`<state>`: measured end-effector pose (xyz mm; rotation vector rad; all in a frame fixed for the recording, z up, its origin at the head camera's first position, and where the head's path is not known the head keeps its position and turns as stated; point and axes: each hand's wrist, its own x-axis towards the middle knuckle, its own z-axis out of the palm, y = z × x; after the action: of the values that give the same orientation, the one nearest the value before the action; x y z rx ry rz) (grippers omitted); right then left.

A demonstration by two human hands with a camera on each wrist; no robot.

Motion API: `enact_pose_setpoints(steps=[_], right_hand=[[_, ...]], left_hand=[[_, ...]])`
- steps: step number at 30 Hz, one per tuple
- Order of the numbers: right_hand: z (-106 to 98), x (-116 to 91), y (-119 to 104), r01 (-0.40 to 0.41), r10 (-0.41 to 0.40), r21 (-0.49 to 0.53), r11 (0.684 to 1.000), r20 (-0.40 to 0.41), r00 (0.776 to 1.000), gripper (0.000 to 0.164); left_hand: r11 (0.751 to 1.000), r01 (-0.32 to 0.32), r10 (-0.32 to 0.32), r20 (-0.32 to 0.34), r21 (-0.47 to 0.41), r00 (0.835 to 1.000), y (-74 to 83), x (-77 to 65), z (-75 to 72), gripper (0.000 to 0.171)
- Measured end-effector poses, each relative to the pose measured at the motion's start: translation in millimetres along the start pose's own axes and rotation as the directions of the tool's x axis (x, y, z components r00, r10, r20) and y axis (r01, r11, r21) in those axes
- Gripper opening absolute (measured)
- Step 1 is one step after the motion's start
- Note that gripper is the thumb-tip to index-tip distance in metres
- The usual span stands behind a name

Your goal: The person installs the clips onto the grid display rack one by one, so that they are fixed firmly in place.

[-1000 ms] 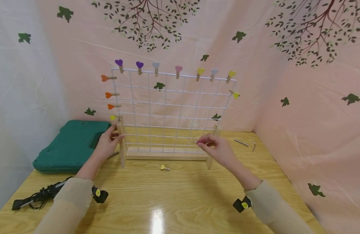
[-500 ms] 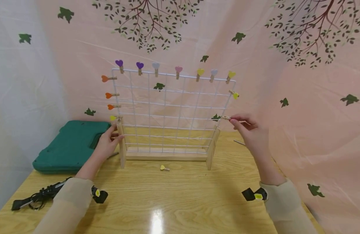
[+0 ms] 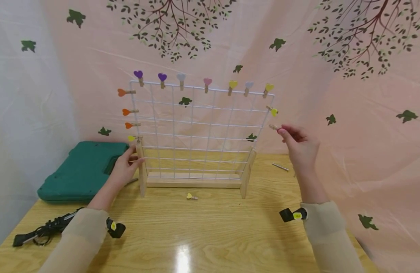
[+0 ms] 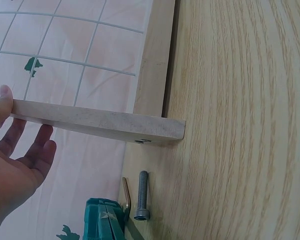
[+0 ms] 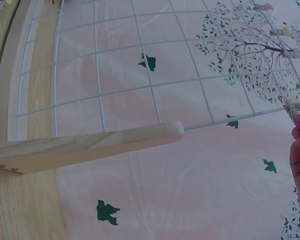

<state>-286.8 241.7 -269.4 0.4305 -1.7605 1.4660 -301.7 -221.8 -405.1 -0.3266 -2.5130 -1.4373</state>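
My right hand (image 3: 302,148) pinches a small wooden clothespin (image 3: 274,127), held just off the right edge of a white wire grid (image 3: 194,87). A bit of pink shows at the fingertips in the right wrist view. My left hand (image 3: 124,168) grips the left wooden post (image 4: 100,117) of the grid's stand, thumb on one side and fingers on the other. Heart clothespins line the top edge, among them a pink one (image 3: 207,82). Orange hearts (image 3: 126,112) run down the left side. One yellow heart clothespin (image 3: 273,112) is clipped on the right side, above my right hand.
A loose yellow heart clothespin (image 3: 191,196) lies on the table before the stand. The green case (image 3: 77,172) sits at left, with a black tool and cord (image 3: 49,227) nearer me. Beside the left post lies a bolt (image 4: 142,195); a metal rod (image 3: 280,167) lies at right.
My right hand has carried the clothespin from in front of the lower grid outward to the right and up, beyond the grid's right edge. The left hand stays on its post.
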Motion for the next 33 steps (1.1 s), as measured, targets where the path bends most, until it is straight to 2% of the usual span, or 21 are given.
enact_pose_setpoints(steps=[3,7,13,20,26,29,33], right_hand=[[2.7,1.5,3.2,0.007,-0.007,-0.023,1.000,-0.014,1.000,0.020],[7.6,3.8,7.2,0.007,-0.007,0.016,1.000,-0.035,0.999,0.020],[14.9,5.5,11.0,0.008,-0.010,-0.050,0.999,-0.046,0.999,0.019],[23.3,5.5,12.1,0.030,-0.032,-0.058,0.998,-0.035,0.999,0.019],[26.4,4.6,11.6,0.046,-0.050,-0.160,0.986,-0.023,0.998,0.021],[24.9,4.3,11.5,0.028,-0.035,-0.203,0.979,-0.031,0.999,0.022],[20.9,1.5,5.8,-0.013,0.006,-0.206,0.979,-0.036,0.999,0.027]], left_hand=[[1.000,-0.009,0.009,-0.003,0.004,1.000,-1.2,0.0,0.3,0.064],[1.000,-0.019,0.019,-0.005,0.003,1.000,-0.8,0.2,0.5,0.062],[0.999,-0.032,0.032,-0.016,0.005,0.999,0.1,1.5,1.0,0.062],[1.000,-0.020,0.020,-0.012,0.016,1.000,0.5,0.6,0.9,0.062],[0.999,-0.027,0.027,-0.015,0.017,1.000,3.4,0.1,0.2,0.061],[0.999,-0.031,0.031,-0.017,0.014,0.999,4.0,-0.2,0.0,0.060],[0.999,-0.033,0.034,-0.020,0.012,0.999,3.5,-0.8,0.0,0.060]])
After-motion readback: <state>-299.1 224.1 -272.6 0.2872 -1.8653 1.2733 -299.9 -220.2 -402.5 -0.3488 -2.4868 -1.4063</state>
